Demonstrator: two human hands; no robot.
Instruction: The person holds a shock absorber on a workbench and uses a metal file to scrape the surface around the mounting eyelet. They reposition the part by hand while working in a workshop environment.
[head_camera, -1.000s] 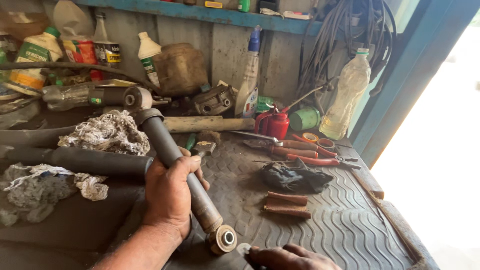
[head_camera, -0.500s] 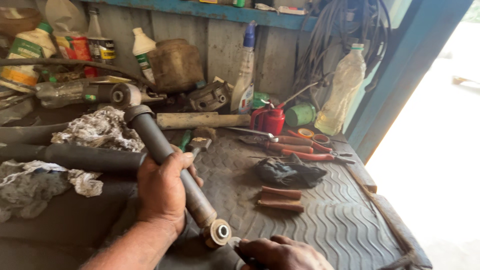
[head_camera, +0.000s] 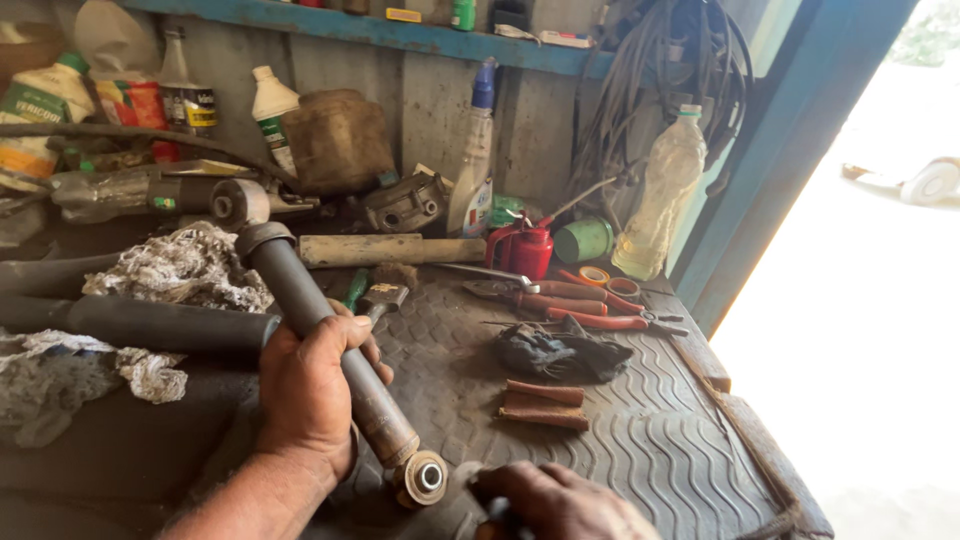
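Shock absorber (head_camera: 330, 345) lies diagonal over the ribbed rubber mat (head_camera: 640, 440), upper end toward 11 o'clock, lower end toward 5 o'clock. Dark grimy tube, wider dust sleeve with a collar at the top, narrower body below, ending in a round mounting eye with a pale bushing (head_camera: 422, 478) at bottom centre. Left hand (head_camera: 310, 390) wraps around the mid-body, fingers curled tight around the tube, thumb side up. Right hand (head_camera: 560, 500) sits at 5 o'clock just beside the bushing eye, cut off by the lower frame edge; fingers look curled on something small and dark, possibly a tool, but its grip cannot be told. Left forearm runs out of the frame at bottom left.

Around it: black crumpled rag (head_camera: 560, 350) at 3 o'clock, two reddish-brown strips (head_camera: 545, 405) below it, red-handled pliers (head_camera: 570, 305) behind. Red oil can (head_camera: 525, 250), wooden handle (head_camera: 390, 250), white cotton waste (head_camera: 185, 270) at 10 o'clock, black tube (head_camera: 140, 325) at 9 o'clock. Clear plastic bottle (head_camera: 665, 200) at 2 o'clock. Back shelf clutter is dim and hard to make out.
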